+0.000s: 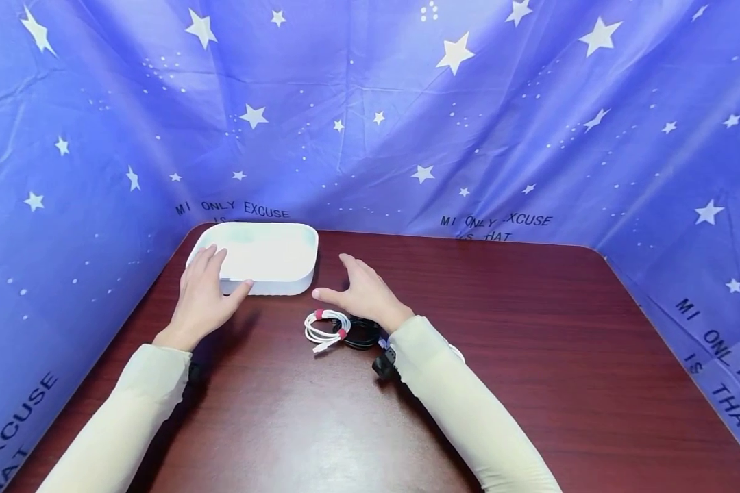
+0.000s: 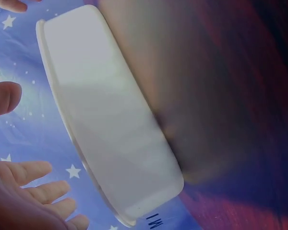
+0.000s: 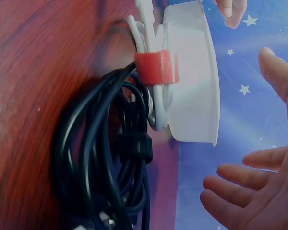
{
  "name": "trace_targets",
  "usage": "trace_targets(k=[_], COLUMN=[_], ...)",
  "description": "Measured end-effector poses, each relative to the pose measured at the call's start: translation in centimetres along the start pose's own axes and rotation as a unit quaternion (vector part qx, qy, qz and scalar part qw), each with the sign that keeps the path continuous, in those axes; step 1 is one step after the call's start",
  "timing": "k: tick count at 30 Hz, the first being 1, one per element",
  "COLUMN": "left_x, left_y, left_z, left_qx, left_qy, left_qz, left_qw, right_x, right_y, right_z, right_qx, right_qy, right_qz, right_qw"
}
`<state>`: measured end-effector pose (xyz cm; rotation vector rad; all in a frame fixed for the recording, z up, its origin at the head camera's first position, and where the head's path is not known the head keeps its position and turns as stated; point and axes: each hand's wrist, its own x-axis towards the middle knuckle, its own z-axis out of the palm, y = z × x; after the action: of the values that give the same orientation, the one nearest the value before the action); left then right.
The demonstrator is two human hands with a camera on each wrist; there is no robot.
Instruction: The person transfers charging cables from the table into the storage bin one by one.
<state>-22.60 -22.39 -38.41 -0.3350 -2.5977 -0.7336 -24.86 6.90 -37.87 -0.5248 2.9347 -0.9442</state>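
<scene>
A white tray with rounded corners [image 1: 271, 286] stands at the table's back left; its side wall [image 2: 105, 115] fills the middle of the left wrist view. My left hand [image 1: 203, 296], fingers spread and relaxed, is over the tray's near left corner; contact cannot be told. My right hand [image 1: 370, 294] hovers right of the tray with thumb and fingers apart, holding nothing. Below it lie a coiled white cable [image 1: 311, 333] with red ties and a coiled black cable [image 1: 364, 335]. In the right wrist view the black coil [image 3: 91, 139] is nearest the camera.
Part of another white item [image 1: 456, 352] shows beyond my right sleeve, mostly hidden. The dark red wooden table [image 1: 530, 308] is bordered by a blue star-patterned curtain [image 1: 370, 150] at the back and both sides.
</scene>
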Motion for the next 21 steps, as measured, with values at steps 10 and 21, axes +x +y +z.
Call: trace_targets(k=[10,21], left_x=[0.6,1.4], left_y=[-1.1,-2.9], left_z=[-0.2,-0.7], left_qx=[-0.035,-0.081], left_qy=[0.014,0.033], left_qz=[-0.046,-0.081], left_qw=[0.9982,0.9929], right_x=[1.0,2.2], right_y=[-0.4,-1.1], right_z=[0.9,1.8], right_qx=[0.048,0.113], right_qy=[0.003,0.0], right_qz=[0.012,0.034], right_qw=[0.9988,0.993])
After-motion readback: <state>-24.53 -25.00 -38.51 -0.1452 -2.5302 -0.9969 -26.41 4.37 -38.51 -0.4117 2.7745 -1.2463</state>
